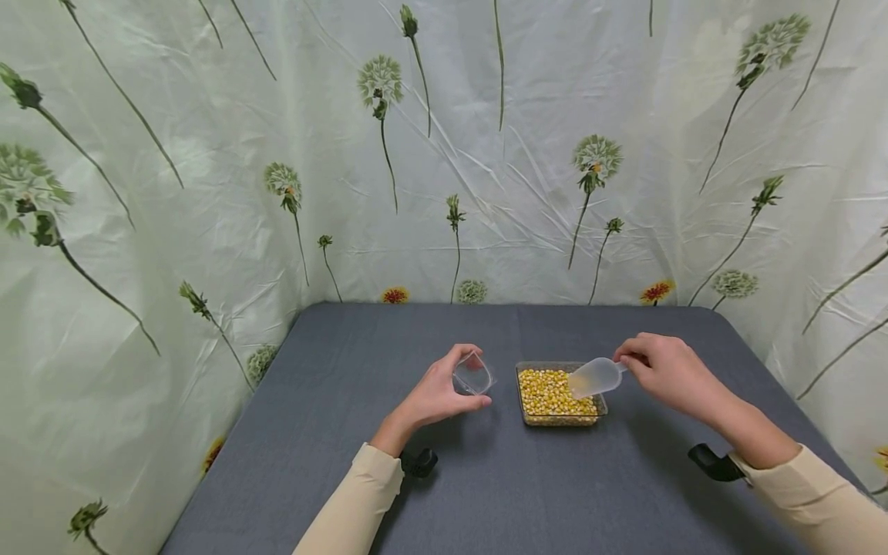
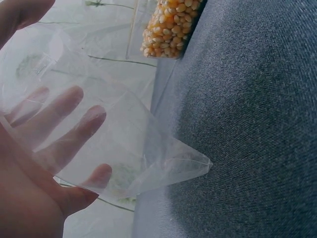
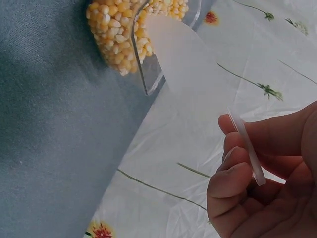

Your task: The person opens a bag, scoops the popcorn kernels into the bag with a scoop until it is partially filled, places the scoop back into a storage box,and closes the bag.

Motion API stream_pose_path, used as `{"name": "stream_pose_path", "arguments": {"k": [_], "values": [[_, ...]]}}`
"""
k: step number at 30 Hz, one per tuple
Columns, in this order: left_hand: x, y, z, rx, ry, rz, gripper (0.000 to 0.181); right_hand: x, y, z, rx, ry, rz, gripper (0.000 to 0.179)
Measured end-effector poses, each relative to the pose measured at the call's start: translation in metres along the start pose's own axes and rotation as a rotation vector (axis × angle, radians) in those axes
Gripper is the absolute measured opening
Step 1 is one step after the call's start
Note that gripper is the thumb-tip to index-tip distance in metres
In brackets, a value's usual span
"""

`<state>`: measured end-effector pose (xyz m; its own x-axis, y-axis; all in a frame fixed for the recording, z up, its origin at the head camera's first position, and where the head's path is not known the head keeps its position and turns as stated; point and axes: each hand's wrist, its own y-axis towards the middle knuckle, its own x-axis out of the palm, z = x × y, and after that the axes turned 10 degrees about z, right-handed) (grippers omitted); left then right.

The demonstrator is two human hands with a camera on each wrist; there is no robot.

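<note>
My left hand [image 1: 444, 389] holds a clear plastic bag [image 2: 163, 163] just left of the corn, thumb and fingers spread apart around its mouth. In the left wrist view, several fingers show through the thin film, and the bag tapers to a pointed corner. A translucent plastic scoop [image 1: 597, 378] is in my right hand [image 1: 669, 370], its handle pinched between thumb and curled fingers. The scoop's front edge dips into yellow corn kernels [image 1: 548, 391]. These fill a clear rectangular container [image 1: 560, 421] that stands on the table.
A dark grey cloth covers the table [image 1: 347, 362]. Behind and at both sides hangs a pale curtain [image 1: 486, 154] with dandelion prints. Black straps or mounts [image 1: 714, 462] sit at both wrists.
</note>
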<state>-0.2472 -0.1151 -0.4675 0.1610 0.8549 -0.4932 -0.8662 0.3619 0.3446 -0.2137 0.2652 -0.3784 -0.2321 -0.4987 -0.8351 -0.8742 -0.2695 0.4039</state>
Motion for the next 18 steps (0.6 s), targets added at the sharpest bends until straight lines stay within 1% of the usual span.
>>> {"name": "stream_pose_path", "arguments": {"k": [7,13,18], "values": [[0.000,0.000,0.000,-0.009,0.019,-0.003,0.077,0.014,-0.001,-0.001,0.007,0.015,-0.030,0.015],[0.001,-0.001,-0.001,-0.022,0.012,-0.015,0.079,0.024,-0.003,0.000,0.031,0.021,-0.030,0.016],[0.002,0.000,-0.002,-0.022,0.014,-0.019,0.079,0.032,-0.005,0.003,0.053,0.033,-0.049,0.014]]}}
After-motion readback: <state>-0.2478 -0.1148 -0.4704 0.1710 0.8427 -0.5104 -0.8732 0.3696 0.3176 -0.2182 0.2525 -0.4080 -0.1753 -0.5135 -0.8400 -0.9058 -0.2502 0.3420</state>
